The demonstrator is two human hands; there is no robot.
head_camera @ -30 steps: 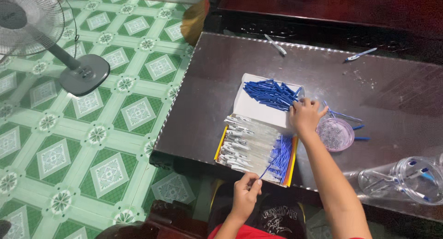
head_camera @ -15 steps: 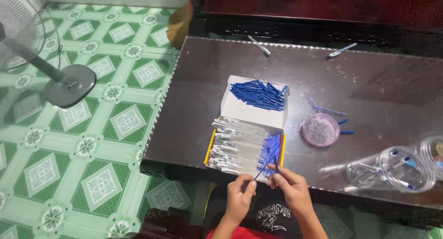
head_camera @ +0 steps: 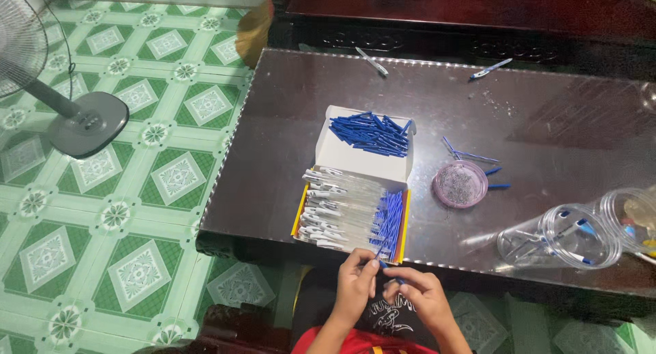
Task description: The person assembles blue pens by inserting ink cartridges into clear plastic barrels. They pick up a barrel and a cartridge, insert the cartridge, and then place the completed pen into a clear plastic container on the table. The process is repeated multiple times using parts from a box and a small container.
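Note:
My left hand [head_camera: 357,284] and my right hand [head_camera: 420,294] meet just below the table's near edge, fingers pinched together on a small blue pen part [head_camera: 383,263]. Right above them lies a yellow-edged box [head_camera: 352,214] packed with clear pen barrels and blue refills. Behind it an open white box [head_camera: 369,141] holds a heap of blue pen caps. A small pink round dish [head_camera: 460,184] sits to the right of the boxes with loose blue pieces beside it.
The boxes rest on a dark glass-topped table [head_camera: 287,121]. Two clear plastic jars [head_camera: 557,238] lie on their sides at the right. Two pens [head_camera: 372,61] lie near the far edge. A standing fan [head_camera: 82,121] stands on the green tiled floor at left.
My right hand drew back from the white box of caps to the near edge and joined my left hand. The view shifted slightly.

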